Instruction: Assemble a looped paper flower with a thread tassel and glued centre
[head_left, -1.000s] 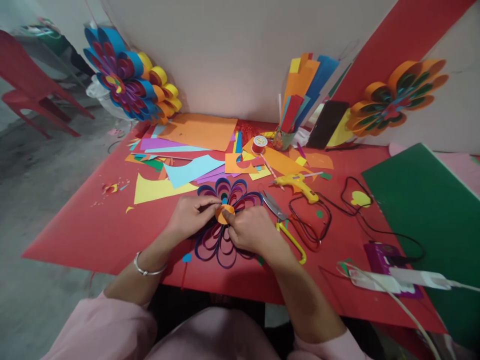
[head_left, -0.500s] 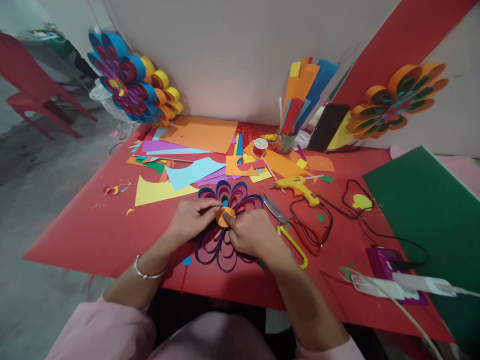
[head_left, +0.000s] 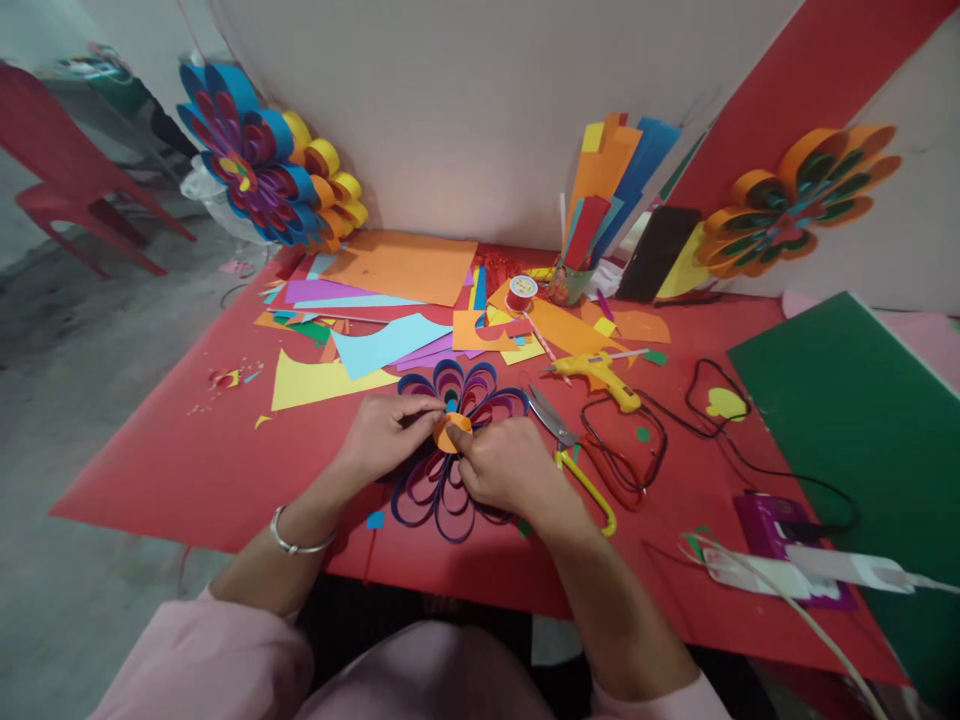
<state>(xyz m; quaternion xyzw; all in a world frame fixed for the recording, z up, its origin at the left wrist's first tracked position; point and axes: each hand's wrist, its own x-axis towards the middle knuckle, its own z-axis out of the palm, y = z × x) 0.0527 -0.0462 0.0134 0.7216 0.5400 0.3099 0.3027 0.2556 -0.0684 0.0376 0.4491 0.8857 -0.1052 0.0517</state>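
A flower of looped paper strips (head_left: 437,497), dark blue outside with purple and red loops within, lies flat on the red table in front of me. At its centre sits a small orange paper piece (head_left: 452,437) with a curved edge. My left hand (head_left: 385,432) pinches the left side of this piece between thumb and fingers. From the right, my right hand (head_left: 510,465) presses an index finger onto it, the other fingers curled. A bit of blue paper (head_left: 451,406) shows just above. Both hands cover the flower's side loops.
Scissors (head_left: 559,430) and a yellow glue gun (head_left: 596,375) with its cord lie to the right, near a power strip (head_left: 780,575). Paper sheets (head_left: 405,265) and scraps spread behind. A cup (head_left: 568,284) holds paper strips. Finished paper flowers (head_left: 251,165) lean at the wall.
Almost nothing differs. Both hands keep their hold at the flower's centre, and the whole view has shifted very slightly.
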